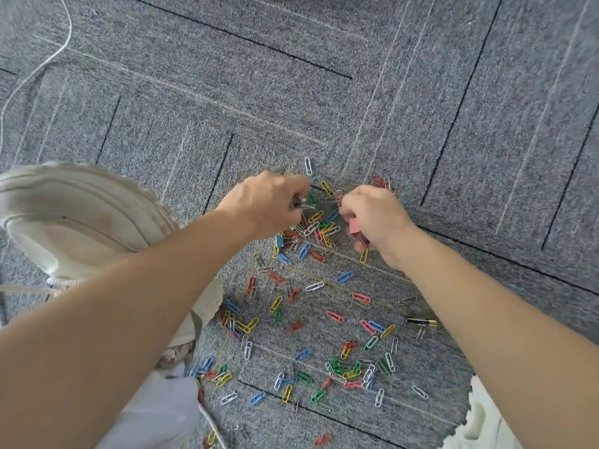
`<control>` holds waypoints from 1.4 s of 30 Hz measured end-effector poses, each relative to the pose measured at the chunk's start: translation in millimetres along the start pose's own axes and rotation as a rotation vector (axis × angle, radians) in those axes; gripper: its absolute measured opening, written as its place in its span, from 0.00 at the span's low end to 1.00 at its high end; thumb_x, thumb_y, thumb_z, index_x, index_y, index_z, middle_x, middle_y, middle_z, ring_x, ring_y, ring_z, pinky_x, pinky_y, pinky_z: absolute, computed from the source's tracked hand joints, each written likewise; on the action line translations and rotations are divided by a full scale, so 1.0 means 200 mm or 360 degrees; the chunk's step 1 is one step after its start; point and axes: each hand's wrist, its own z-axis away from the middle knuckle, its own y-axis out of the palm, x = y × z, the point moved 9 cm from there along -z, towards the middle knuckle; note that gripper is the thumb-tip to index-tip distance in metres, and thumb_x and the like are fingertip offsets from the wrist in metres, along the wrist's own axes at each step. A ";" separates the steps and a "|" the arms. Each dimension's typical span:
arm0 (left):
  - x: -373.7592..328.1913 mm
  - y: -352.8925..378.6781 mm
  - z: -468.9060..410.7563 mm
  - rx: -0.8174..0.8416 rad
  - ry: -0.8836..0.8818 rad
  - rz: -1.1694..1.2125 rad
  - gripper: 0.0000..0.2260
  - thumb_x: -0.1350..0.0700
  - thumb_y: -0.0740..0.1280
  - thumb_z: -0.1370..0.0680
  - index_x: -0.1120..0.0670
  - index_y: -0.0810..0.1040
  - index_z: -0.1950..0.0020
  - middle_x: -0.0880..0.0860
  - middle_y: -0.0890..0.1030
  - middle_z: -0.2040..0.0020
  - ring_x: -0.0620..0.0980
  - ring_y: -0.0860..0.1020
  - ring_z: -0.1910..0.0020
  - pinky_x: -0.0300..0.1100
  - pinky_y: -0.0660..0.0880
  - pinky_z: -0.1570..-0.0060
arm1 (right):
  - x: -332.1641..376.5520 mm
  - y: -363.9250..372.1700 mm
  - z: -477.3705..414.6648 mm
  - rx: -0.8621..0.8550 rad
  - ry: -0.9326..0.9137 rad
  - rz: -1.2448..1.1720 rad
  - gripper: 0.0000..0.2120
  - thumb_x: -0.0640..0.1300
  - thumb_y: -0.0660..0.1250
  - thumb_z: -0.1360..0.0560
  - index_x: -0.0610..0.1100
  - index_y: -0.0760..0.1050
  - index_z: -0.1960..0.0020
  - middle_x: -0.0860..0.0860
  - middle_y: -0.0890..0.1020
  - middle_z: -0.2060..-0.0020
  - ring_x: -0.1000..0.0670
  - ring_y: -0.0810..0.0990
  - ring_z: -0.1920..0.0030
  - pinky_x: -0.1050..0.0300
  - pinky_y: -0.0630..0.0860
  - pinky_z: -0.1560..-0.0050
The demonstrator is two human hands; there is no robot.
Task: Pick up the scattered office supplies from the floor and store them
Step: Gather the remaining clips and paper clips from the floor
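Several coloured paper clips [311, 319] lie scattered over the grey carpet, thickest in a pile [319, 226] between my hands. My left hand [270, 202] is closed on a bunch of metal clips at the pile's left edge. My right hand [377, 218] is curled around small binder clips, one pink [354, 226], at the pile's right edge. A blue binder clip [278, 241] rests below my left hand. A black and gold battery [420, 321] lies to the right, close to my right forearm.
My white sneaker [74, 218] stands at the left, beside the clips. A white cord [48, 59] runs across the carpet at the upper left. Pale trouser fabric [483, 416] shows at the bottom right and bottom left.
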 end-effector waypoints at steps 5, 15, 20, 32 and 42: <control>0.05 0.02 0.02 -0.0002 -0.0167 0.0276 0.06 0.56 0.64 0.23 0.51 0.69 0.59 0.50 0.73 0.65 0.48 0.71 0.69 0.39 0.67 0.70 | -0.07 0.08 0.02 0.0318 0.0249 -0.0582 0.06 0.35 0.59 0.27 0.45 0.73 0.57 0.50 0.71 0.70 0.51 0.67 0.74 0.63 0.59 0.73; 0.05 0.04 0.05 0.0196 -0.0467 0.1336 0.06 0.63 0.60 0.21 0.56 0.75 0.55 0.51 0.73 0.65 0.45 0.69 0.71 0.37 0.68 0.75 | -0.07 0.11 0.07 0.0567 0.0268 -0.1122 0.03 0.37 0.58 0.30 0.44 0.68 0.59 0.46 0.78 0.63 0.50 0.72 0.68 0.63 0.62 0.76; 0.07 0.03 0.05 0.0154 -0.0481 0.1069 0.07 0.65 0.61 0.22 0.56 0.76 0.56 0.52 0.78 0.60 0.44 0.71 0.71 0.32 0.67 0.78 | -0.02 0.09 0.07 0.0677 0.0107 -0.1284 0.07 0.35 0.59 0.33 0.46 0.67 0.62 0.48 0.78 0.62 0.51 0.74 0.68 0.63 0.61 0.76; 0.02 0.01 0.08 0.0032 -0.0127 0.0337 0.08 0.52 0.60 0.17 0.50 0.78 0.44 0.45 0.76 0.66 0.45 0.72 0.76 0.34 0.66 0.78 | -0.04 0.13 0.09 0.0710 0.0284 -0.1582 0.08 0.43 0.57 0.32 0.42 0.74 0.59 0.48 0.72 0.64 0.50 0.70 0.67 0.63 0.64 0.73; 0.08 0.05 0.08 0.0073 -0.0318 0.0194 0.10 0.45 0.72 0.25 0.45 0.78 0.46 0.47 0.77 0.63 0.45 0.76 0.68 0.41 0.75 0.64 | -0.09 0.15 0.07 0.0673 0.0359 -0.1427 0.15 0.55 0.65 0.24 0.48 0.69 0.64 0.51 0.72 0.65 0.53 0.71 0.67 0.63 0.64 0.74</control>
